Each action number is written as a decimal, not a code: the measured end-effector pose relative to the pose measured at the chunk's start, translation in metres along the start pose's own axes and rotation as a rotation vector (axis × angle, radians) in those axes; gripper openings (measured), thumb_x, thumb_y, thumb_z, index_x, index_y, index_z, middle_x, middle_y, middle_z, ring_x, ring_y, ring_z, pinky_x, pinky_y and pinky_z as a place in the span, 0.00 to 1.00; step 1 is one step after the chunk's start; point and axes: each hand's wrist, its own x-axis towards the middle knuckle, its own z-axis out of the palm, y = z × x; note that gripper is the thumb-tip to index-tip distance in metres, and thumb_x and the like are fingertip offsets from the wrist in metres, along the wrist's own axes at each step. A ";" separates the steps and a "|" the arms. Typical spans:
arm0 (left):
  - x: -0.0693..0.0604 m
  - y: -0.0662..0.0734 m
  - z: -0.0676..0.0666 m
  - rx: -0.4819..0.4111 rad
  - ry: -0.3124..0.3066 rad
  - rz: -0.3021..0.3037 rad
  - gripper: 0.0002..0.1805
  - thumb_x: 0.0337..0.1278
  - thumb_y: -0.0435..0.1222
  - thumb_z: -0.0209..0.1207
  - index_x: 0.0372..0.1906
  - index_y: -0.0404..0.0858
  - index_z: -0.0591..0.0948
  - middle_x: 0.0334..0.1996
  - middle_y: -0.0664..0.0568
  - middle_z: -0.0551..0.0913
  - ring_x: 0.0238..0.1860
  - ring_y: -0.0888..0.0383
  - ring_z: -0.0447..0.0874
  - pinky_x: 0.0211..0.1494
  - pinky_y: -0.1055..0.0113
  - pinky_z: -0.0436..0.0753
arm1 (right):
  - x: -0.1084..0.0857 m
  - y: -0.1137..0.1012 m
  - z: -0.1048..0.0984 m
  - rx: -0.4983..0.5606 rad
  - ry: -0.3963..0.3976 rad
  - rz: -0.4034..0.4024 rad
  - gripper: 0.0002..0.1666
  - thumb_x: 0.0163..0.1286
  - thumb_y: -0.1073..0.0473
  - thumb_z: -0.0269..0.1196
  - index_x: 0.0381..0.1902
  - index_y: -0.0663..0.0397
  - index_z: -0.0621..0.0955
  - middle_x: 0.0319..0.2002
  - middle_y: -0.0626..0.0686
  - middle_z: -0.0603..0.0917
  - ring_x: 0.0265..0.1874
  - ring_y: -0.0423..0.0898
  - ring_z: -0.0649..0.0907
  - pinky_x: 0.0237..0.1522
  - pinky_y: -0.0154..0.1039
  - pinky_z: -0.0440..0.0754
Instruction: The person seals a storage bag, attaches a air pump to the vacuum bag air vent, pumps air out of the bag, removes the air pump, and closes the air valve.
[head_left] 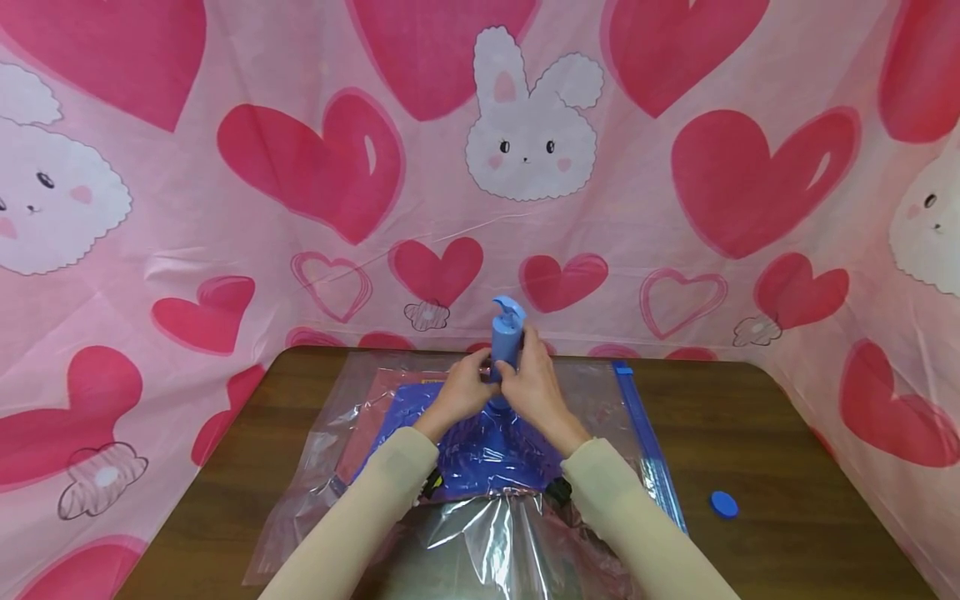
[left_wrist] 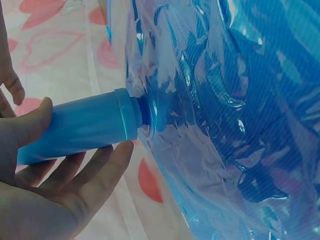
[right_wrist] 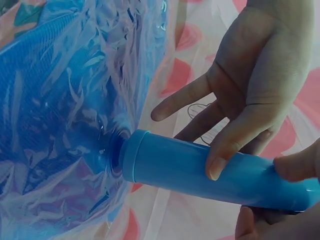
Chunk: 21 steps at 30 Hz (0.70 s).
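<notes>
A blue hand pump [head_left: 506, 337] stands upright on a clear plastic storage bag [head_left: 330, 450], its base against the bag's round blue valve [right_wrist: 117, 150]. Around the lower part of the cylinder curves my left hand [head_left: 461, 387], thumb on one side and fingers on the other in the left wrist view. My right hand [head_left: 532, 383] grips higher up, below the curved handle; only its thumb and a fingertip show at the right wrist view's lower right. Inside the bag lies folded blue fabric [head_left: 480, 467] with a pink layer [head_left: 360, 425] beside it.
A blue zip strip with its slider [head_left: 624, 369] runs along the bag's right edge. On the brown wooden table [head_left: 780, 433], a round blue cap [head_left: 723, 504] lies to the right. Pink heart-patterned cloth [head_left: 442, 192] hangs behind and at both sides.
</notes>
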 end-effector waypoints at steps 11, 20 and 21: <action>0.002 -0.004 0.003 0.038 0.044 0.013 0.28 0.54 0.28 0.73 0.62 0.31 0.81 0.48 0.39 0.88 0.49 0.42 0.88 0.56 0.46 0.83 | 0.002 0.007 0.008 -0.080 0.079 0.010 0.45 0.63 0.48 0.79 0.65 0.65 0.70 0.51 0.63 0.75 0.54 0.59 0.74 0.58 0.57 0.74; 0.003 -0.002 0.003 0.041 0.039 -0.010 0.27 0.56 0.31 0.75 0.61 0.32 0.81 0.51 0.39 0.87 0.51 0.41 0.88 0.55 0.48 0.86 | 0.003 0.006 0.004 -0.101 0.100 -0.033 0.31 0.64 0.53 0.78 0.56 0.64 0.77 0.45 0.61 0.80 0.48 0.59 0.78 0.54 0.57 0.74; 0.002 -0.002 0.003 0.039 0.037 -0.013 0.27 0.56 0.31 0.75 0.61 0.32 0.81 0.52 0.39 0.87 0.52 0.41 0.88 0.55 0.47 0.86 | 0.003 0.005 0.003 -0.102 0.095 -0.035 0.31 0.65 0.53 0.78 0.56 0.64 0.77 0.45 0.61 0.80 0.48 0.59 0.78 0.54 0.57 0.74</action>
